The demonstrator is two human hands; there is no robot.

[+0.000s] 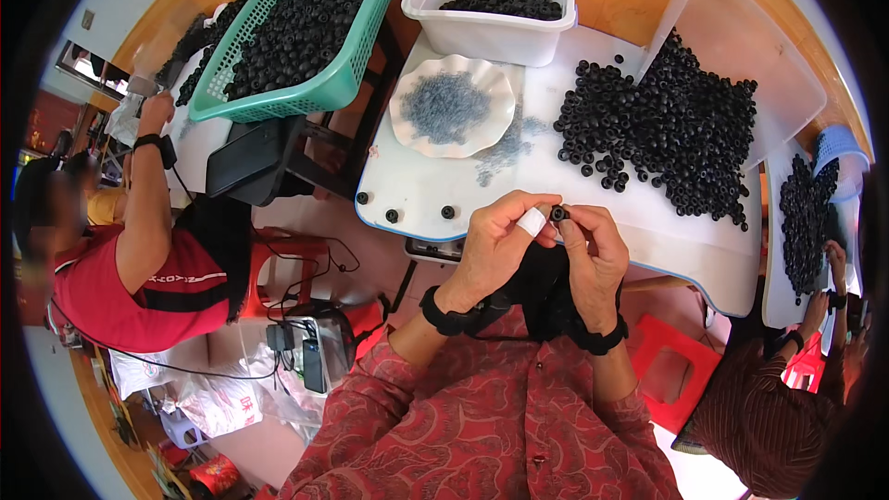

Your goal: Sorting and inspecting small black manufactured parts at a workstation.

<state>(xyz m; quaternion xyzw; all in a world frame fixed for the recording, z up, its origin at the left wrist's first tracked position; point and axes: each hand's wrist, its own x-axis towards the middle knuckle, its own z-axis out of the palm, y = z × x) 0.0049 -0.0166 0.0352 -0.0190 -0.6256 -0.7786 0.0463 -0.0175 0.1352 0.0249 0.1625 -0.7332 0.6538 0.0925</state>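
Black rubber ring (558,213), small, sits pinched betw. both hands just above the near edge of the white table (426,181). Head view only, looking down.

L hand (495,245): fingers curled closed, thumb and forefinger tips meeting on the ring's left side; white tape wrap on one fingertip (532,221), touching the ring. R hand (593,255): fingers also curled in, thumb and forefinger tips pressed on the ring's right side and underside. Ring thus held at the fingertips of both hands, its hole facing roughly up toward the camera. Whether anything is inside the hole: can't tell. Both wrists wear black bands; sleeves are red patterned.

On the table, well apart from the hands: big pile of black rings (667,125) to the right rear, spilling from a tipped clear bin (741,32). White scalloped dish (451,106) w/ small grey bits at centre rear, some grey bits scattered beside it. White tub (491,23) w/ more black rings behind the dish. Three loose black pieces (392,216) near the table's left front edge, near the L hand but not touching.

Left rear: green basket (306,37) full of black rings. Another person in a red shirt (139,287) sits at far left, arm raised. Third person's hand (836,255) at far right by another heap of rings.
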